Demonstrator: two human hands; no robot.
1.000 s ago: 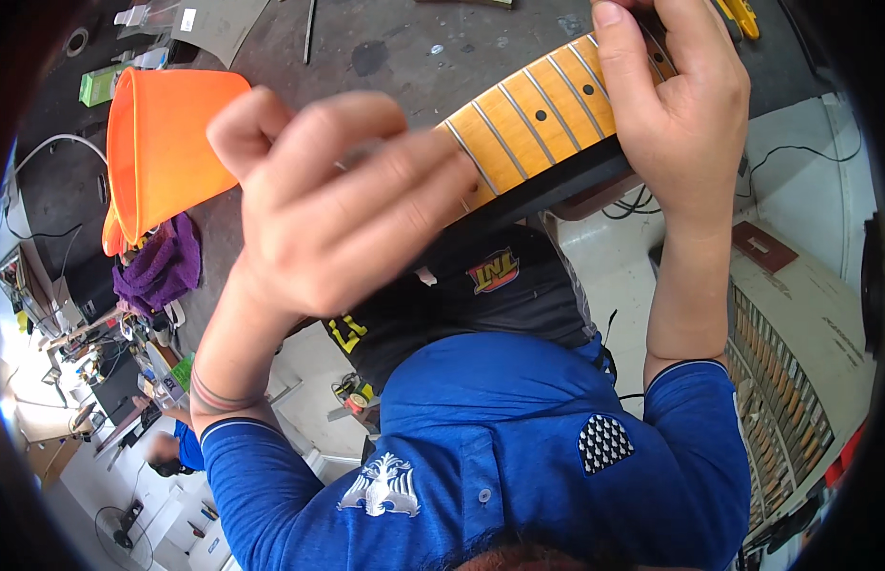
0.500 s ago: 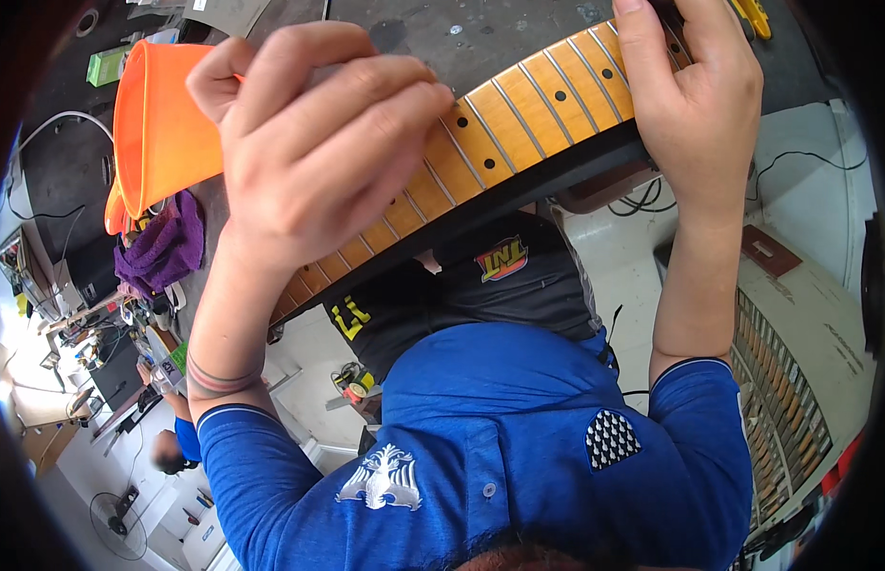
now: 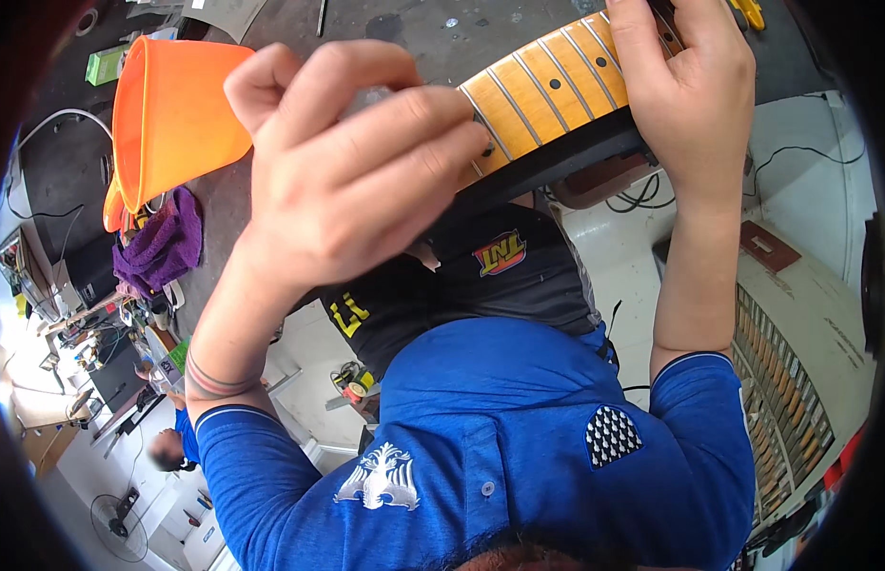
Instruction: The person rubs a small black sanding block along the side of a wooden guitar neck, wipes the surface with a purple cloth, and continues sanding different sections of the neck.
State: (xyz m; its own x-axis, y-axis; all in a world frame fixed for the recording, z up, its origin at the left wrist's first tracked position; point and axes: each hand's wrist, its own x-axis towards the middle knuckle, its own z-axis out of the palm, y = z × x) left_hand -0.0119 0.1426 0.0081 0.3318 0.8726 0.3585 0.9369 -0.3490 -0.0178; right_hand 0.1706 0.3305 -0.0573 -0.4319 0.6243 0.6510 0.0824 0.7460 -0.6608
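Observation:
A guitar neck (image 3: 526, 103) with a yellow-brown fretboard, metal frets and black dots runs slantwise across the near edge of the bench. Over its left part is my left hand (image 3: 352, 176), closed and slightly blurred, its fingertips at the fretboard by a fret. A greyish bit shows between the thumb and fingers, too little of it to name. Farther right, my right hand (image 3: 685, 109) wraps round the neck near its upper end, thumb on the fretboard side. My left hand and forearm cover the neck's lower-left stretch.
An orange bucket-like container (image 3: 181, 114) lies on its side on the dark bench (image 3: 395, 29), left of my left hand. Beside it is a purple cloth (image 3: 162, 246). A yellow tool (image 3: 750, 13) lies far right. Another person (image 3: 176, 443) is at the lower left.
My left hand has slid right and slightly down along the fretboard, hiding more of the neck's left part. My right hand stays round the neck, shifted only slightly.

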